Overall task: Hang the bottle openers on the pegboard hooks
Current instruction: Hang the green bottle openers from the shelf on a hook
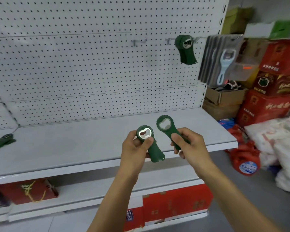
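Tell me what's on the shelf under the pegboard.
On the shelf, a few green openers lie at its far left edge, partly cut off by the frame. The left hand and right hand, each holding an opener, cover part of its front.

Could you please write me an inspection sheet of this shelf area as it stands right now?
Surface: grey shelf below a white pegboard.
Job's things: two green openers in the hands; a bunch of hung openers on one hook; an empty hook to its left; spare openers lying at the shelf's left end.
Clutter: carded blue openers hanging at the pegboard's right edge.
Hands: left hand grips left opener; right hand grips right opener by its handle.
Cables: nothing seen.
Surroundings: red boxes stacked at right, white bags on the floor, red cartons on the lower shelf.
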The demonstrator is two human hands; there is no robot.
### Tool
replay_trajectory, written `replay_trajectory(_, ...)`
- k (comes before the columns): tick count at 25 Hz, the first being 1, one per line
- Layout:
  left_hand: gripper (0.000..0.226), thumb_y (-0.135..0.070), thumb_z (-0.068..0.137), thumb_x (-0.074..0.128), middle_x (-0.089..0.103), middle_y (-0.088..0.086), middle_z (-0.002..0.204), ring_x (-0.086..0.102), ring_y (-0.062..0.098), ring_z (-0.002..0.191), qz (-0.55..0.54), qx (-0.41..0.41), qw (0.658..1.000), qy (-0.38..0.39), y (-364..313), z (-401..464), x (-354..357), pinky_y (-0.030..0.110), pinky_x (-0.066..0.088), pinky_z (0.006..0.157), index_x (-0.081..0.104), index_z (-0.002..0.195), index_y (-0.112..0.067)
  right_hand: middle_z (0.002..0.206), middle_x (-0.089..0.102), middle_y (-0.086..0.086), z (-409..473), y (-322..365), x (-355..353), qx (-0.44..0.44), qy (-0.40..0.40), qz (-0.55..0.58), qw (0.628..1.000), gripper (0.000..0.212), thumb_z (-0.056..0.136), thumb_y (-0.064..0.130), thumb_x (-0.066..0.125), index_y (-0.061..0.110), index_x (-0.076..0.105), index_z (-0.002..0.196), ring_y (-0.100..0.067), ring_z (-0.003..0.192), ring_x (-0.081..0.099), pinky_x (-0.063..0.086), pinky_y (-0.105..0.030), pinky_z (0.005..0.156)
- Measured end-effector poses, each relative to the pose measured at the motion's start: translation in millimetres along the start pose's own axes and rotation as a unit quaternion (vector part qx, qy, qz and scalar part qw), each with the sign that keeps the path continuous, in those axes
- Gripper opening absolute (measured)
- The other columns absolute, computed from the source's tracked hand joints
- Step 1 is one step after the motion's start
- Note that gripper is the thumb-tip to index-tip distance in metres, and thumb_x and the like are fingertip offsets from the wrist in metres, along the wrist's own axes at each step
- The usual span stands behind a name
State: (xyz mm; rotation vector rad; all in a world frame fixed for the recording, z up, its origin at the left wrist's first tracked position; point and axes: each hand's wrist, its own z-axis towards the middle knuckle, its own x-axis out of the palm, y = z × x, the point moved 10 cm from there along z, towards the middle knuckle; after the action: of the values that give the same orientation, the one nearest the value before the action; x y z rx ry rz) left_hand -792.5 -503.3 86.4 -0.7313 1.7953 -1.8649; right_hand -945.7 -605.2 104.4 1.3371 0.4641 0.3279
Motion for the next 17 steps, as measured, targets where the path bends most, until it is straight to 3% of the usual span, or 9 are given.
replay_trajectory(4,0.031,-0.014,0.090,0.064,0.074,0.003,0.103,0.070,0.021,0.094,-0.005,0.013,1.000,0.013,-20,18,48,0.040,0.061,0.076,0.053,0.118,-0.022,0.067,0.061,-0.001,32,19,-46,-0.028,-0.039,0.013,0.999,0.011,0.095,0.016,0.056,0.010,0.062,0.089,-0.011,0.055,0.053,0.040,-0.022,0.049)
replay_trajectory(14,0.031,-0.010,0.088,0.066,0.072,-0.002,0.104,0.069,0.016,0.090,-0.012,0.069,0.997,0.037,-64,109,98,0.029,0.060,0.067,0.056,0.114,-0.022,0.068,0.061,-0.001,148,103,-102,-0.152,-0.127,0.063,0.978,0.011,0.095,0.017,0.057,0.020,0.063,0.086,-0.012,0.055,0.053,0.038,-0.023,0.046)
replay_trajectory(17,0.030,-0.009,0.088,0.066,0.072,-0.004,0.100,0.069,0.009,0.081,-0.017,0.084,0.995,0.044,-73,135,104,0.025,0.058,0.063,0.056,0.114,-0.021,0.067,0.060,-0.001,174,123,-115,-0.185,-0.153,0.084,0.967,0.010,0.095,0.016,0.056,0.016,0.062,0.087,-0.012,0.053,0.051,0.036,-0.023,0.043)
